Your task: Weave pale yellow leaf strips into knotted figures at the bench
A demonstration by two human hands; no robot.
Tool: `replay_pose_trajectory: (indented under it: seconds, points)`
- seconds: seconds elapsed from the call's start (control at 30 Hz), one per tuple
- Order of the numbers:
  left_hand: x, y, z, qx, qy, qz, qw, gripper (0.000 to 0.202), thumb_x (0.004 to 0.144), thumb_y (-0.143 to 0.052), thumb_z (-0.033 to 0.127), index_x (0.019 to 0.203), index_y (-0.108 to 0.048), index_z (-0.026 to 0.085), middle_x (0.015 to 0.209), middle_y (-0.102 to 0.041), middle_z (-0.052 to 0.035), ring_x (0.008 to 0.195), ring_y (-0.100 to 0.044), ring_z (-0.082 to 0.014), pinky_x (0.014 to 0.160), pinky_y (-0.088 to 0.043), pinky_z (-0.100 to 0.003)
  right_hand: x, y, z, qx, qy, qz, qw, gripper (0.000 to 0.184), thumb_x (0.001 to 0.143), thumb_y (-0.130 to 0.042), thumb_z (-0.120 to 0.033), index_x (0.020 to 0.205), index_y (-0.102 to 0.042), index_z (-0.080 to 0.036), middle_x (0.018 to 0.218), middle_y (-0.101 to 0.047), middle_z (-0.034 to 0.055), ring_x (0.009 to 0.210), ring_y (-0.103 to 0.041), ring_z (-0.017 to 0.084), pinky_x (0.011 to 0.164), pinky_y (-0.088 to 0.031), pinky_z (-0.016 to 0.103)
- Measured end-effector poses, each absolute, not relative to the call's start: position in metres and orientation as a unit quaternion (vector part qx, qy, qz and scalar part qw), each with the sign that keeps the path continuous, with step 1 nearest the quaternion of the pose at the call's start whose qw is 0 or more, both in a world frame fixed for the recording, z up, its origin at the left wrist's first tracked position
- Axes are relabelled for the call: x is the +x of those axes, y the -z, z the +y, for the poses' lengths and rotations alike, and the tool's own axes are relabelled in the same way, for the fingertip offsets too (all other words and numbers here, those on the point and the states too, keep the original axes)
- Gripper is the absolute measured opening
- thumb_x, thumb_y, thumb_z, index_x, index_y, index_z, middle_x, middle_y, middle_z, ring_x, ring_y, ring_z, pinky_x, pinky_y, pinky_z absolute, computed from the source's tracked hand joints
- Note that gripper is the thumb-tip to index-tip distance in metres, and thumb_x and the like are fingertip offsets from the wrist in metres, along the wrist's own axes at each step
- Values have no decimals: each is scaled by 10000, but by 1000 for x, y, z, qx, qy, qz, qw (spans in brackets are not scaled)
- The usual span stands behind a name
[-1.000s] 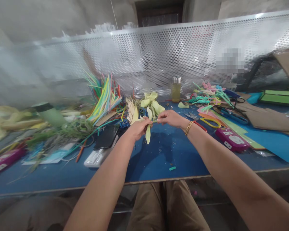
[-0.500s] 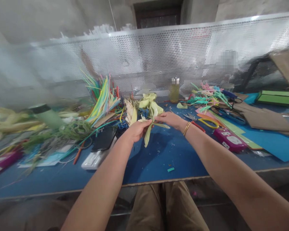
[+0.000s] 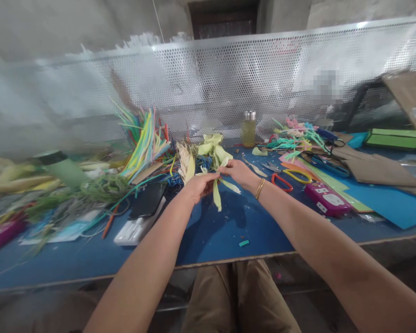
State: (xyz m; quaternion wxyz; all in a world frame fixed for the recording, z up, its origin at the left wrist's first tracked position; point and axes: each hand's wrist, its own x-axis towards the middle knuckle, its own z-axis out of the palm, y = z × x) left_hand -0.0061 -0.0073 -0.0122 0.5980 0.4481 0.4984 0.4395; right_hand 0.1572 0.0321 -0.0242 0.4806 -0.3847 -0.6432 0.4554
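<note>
My left hand (image 3: 201,186) is closed around the lower end of a bunch of pale green, husk-like strips (image 3: 217,196), which hang below the fingers. Close beside it, my right hand (image 3: 237,170), with a gold bracelet on the wrist, pinches the same bunch near its base. The fingertips of both hands almost meet. Just behind them stands a loose clump of pale green and cream leafy pieces (image 3: 211,145); where it ends and the held bunch begins is hard to tell.
Scissors with red and yellow handles (image 3: 282,182), a purple box (image 3: 327,200) and coloured sheets (image 3: 381,199) lie to the right. A capped bottle (image 3: 249,129) stands behind. On the left are pipe cleaners (image 3: 143,143), a black phone (image 3: 148,201) and a green tumbler (image 3: 64,171).
The right hand and wrist have shifted slightly left, closer to the left hand. The hanging strips have swung a little right. A pale strip beside the scissors is now uncovered.
</note>
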Motion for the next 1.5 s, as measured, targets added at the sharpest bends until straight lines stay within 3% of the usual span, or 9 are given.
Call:
replay_pose_trajectory:
  seconds: [0.37, 0.53, 0.6, 0.83, 1.0, 1.17, 1.27, 1.4, 1.5]
  points:
    - [-4, 13, -16, 502, -469, 472, 553, 328, 572, -834, 356, 791, -675, 170, 693, -669, -19, 652, -606, -161, 648, -454, -287, 162, 24, 31, -449, -364, -683, 446, 318, 737, -656, -481, 684, -599, -173, 637, -575, -13, 627, -495, 121, 648, -405, 264]
    - [-8, 17, -6, 598, -511, 474, 395, 274, 639, -781, 368, 753, -618, 180, 615, -606, 14, 581, -546, -145, 598, -408, -272, 174, 4, 21, -477, -156, -709, 495, 441, 725, -734, -429, 1088, -671, -186, 1112, -643, 104, 990, -579, 218, 882, -429, 352]
    - [-10, 20, -1, 632, -492, 479, 360, 240, 659, -754, 333, 745, -579, 194, 604, -603, 17, 576, -546, -151, 586, -399, -269, 172, -3, 13, -451, -101, -753, 469, 409, 742, -731, -453, 1080, -709, -224, 1113, -653, 95, 1065, -558, 243, 946, -393, 377]
    - [-12, 27, 1, 657, -448, 525, 304, 180, 613, -703, 168, 741, -583, 213, 593, -576, 19, 588, -514, -159, 584, -353, -262, 150, 2, 0, -375, -222, -807, 399, 279, 757, -721, -417, 937, -758, -207, 805, -679, 17, 699, -540, 125, 683, -394, 266]
    - [-3, 18, -9, 663, -442, 468, 383, 270, 595, -783, 264, 805, -626, 203, 590, -565, 37, 547, -490, -134, 565, -362, -259, 152, 5, 10, -371, -338, -746, 437, 272, 826, -604, -409, 705, -649, -170, 643, -586, -18, 619, -483, 107, 609, -371, 243]
    - [1, 13, -13, 607, -473, 421, 480, 321, 620, -799, 404, 817, -703, 169, 727, -640, -9, 596, -484, -113, 601, -389, -263, 160, 3, 16, -360, -491, -630, 482, 283, 806, -626, -442, 730, -623, -169, 651, -572, -16, 636, -497, 105, 644, -413, 235]
    - [-2, 15, -11, 583, -466, 448, 493, 328, 617, -810, 452, 709, -670, 169, 597, -567, 11, 524, -436, -101, 538, -337, -260, 166, 0, 14, -318, -546, -633, 446, 251, 743, -712, -394, 830, -687, -160, 708, -607, -6, 663, -506, 99, 671, -423, 234]
    - [-5, 16, -10, 560, -461, 456, 515, 346, 623, -811, 456, 641, -613, 173, 532, -503, 28, 477, -418, -92, 495, -298, -258, 172, -4, 11, -308, -550, -663, 404, 380, 692, -761, -300, 1049, -720, -179, 838, -676, 19, 758, -553, 114, 711, -427, 244]
    - [-4, 16, -11, 562, -457, 455, 519, 320, 599, -828, 416, 672, -645, 163, 566, -530, 22, 508, -444, -94, 515, -333, -256, 169, -2, 10, -316, -518, -682, 407, 322, 647, -791, -298, 945, -747, -183, 841, -692, 16, 775, -571, 125, 725, -436, 254]
